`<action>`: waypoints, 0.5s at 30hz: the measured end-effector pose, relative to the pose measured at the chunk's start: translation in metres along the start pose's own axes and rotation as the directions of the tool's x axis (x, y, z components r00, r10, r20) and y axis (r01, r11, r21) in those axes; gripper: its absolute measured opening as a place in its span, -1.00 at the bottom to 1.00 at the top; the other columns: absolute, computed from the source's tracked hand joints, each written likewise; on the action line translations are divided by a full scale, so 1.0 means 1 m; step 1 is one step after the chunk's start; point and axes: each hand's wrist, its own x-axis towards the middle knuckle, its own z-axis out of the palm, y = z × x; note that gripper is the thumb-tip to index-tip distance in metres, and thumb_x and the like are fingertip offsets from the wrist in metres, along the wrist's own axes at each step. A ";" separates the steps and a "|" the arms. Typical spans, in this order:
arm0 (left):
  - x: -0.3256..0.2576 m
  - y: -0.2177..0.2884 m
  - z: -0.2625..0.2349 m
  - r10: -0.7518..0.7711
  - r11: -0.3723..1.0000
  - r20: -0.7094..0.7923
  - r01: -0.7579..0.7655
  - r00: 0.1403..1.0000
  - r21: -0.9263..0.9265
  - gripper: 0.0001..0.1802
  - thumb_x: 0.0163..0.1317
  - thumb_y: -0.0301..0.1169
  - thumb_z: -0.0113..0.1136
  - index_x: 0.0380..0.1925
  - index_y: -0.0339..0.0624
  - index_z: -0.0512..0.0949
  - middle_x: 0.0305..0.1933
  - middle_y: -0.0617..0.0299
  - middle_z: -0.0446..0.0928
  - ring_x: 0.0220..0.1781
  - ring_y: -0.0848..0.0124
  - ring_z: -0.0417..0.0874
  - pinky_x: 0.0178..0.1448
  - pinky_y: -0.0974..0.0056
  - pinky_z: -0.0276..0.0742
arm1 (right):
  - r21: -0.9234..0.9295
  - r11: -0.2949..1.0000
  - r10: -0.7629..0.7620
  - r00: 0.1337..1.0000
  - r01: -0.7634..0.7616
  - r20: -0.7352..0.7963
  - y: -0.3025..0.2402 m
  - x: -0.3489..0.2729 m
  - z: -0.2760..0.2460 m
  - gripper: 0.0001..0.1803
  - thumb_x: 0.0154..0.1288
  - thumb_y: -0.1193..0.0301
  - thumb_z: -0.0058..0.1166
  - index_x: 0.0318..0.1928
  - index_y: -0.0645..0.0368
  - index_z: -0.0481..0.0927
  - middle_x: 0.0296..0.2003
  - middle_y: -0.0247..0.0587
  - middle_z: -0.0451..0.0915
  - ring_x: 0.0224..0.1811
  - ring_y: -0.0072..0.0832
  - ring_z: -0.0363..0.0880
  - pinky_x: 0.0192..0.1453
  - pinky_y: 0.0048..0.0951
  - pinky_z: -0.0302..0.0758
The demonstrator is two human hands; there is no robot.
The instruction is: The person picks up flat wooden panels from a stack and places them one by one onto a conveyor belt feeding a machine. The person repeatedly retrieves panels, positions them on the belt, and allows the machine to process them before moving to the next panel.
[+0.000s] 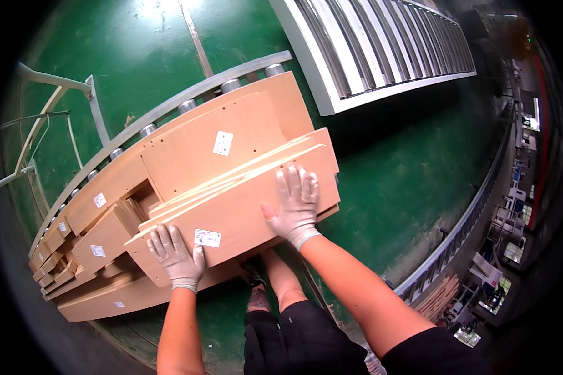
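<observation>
Wooden top board (pixel 244 206) lies on the board stack (pixel 169 187), which sits on the roller conveyor (pixel 169 115). Left hand (pixel 175 253) and right hand (pixel 296 203) press flat, fingers spread, clamping nothing. Keep pressure even and edges aligned with the stack.

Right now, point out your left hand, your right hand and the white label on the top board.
left hand (pixel 176 255), head view, on the back of the gloved hand.
right hand (pixel 296 208), head view, on the back of the gloved hand.
white label (pixel 207 238), head view, on the label's middle, near the left hand.
</observation>
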 end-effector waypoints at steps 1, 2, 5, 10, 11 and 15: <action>0.001 0.000 -0.001 -0.012 1.000 0.007 0.012 1.000 -0.001 0.05 0.28 -0.02 0.17 0.65 -0.32 0.06 0.77 -0.21 -0.11 0.80 -0.25 -0.25 0.78 -0.28 -0.43 | 0.012 1.000 -0.002 1.000 0.002 -0.003 0.000 0.001 0.001 0.05 0.11 -0.10 0.38 0.54 0.08 0.30 0.59 0.04 0.13 0.63 0.13 0.04 0.72 0.29 -0.15; 0.001 0.001 -0.001 -0.025 1.000 0.014 0.025 1.000 -0.001 0.04 0.28 -0.01 0.17 0.65 -0.32 0.06 0.77 -0.21 -0.10 0.80 -0.24 -0.25 0.79 -0.27 -0.44 | 0.024 1.000 -0.006 1.000 0.006 -0.006 0.001 0.001 0.000 0.05 0.11 -0.10 0.38 0.54 0.08 0.30 0.59 0.04 0.13 0.63 0.13 0.04 0.71 0.29 -0.15; 0.002 0.003 -0.002 -0.036 0.999 0.006 0.036 0.999 0.003 0.03 0.24 0.01 0.20 0.62 -0.29 0.14 0.76 -0.20 -0.04 0.79 -0.24 -0.17 0.77 -0.32 -0.37 | 0.025 1.000 -0.014 1.000 0.014 -0.001 0.001 0.002 -0.002 0.03 0.15 -0.09 0.35 0.53 0.13 0.31 0.57 0.09 0.14 0.63 0.15 0.03 0.71 0.29 -0.17; 0.003 0.005 -0.002 -0.038 0.999 0.005 0.038 0.999 -0.011 0.02 0.22 -0.01 0.21 0.62 -0.28 0.16 0.76 -0.18 -0.03 0.78 -0.23 -0.14 0.78 -0.30 -0.35 | 0.001 1.000 -0.020 1.000 0.020 0.016 0.002 0.002 -0.002 0.01 0.21 -0.09 0.30 0.55 0.18 0.30 0.58 0.12 0.13 0.64 0.17 0.00 0.72 0.30 -0.21; 0.003 0.005 -0.002 -0.046 0.999 0.009 0.046 0.999 -0.006 0.01 0.21 -0.01 0.22 0.60 -0.28 0.18 0.75 -0.18 -0.01 0.78 -0.23 -0.13 0.78 -0.28 -0.33 | -0.020 1.000 -0.024 1.000 0.024 0.009 0.002 0.001 -0.001 0.01 0.20 -0.11 0.30 0.54 0.16 0.30 0.57 0.10 0.14 0.63 0.16 0.02 0.71 0.30 -0.18; 0.002 0.003 -0.008 -0.060 0.998 0.028 0.060 0.998 -0.001 0.02 0.29 0.02 0.13 0.65 -0.26 0.09 0.77 -0.18 -0.07 0.80 -0.20 -0.17 0.79 -0.25 -0.36 | -0.059 0.997 -0.049 0.999 0.048 -0.016 0.000 0.004 -0.004 0.02 0.21 -0.13 0.30 0.54 0.14 0.30 0.57 0.09 0.16 0.62 0.14 0.05 0.70 0.31 -0.12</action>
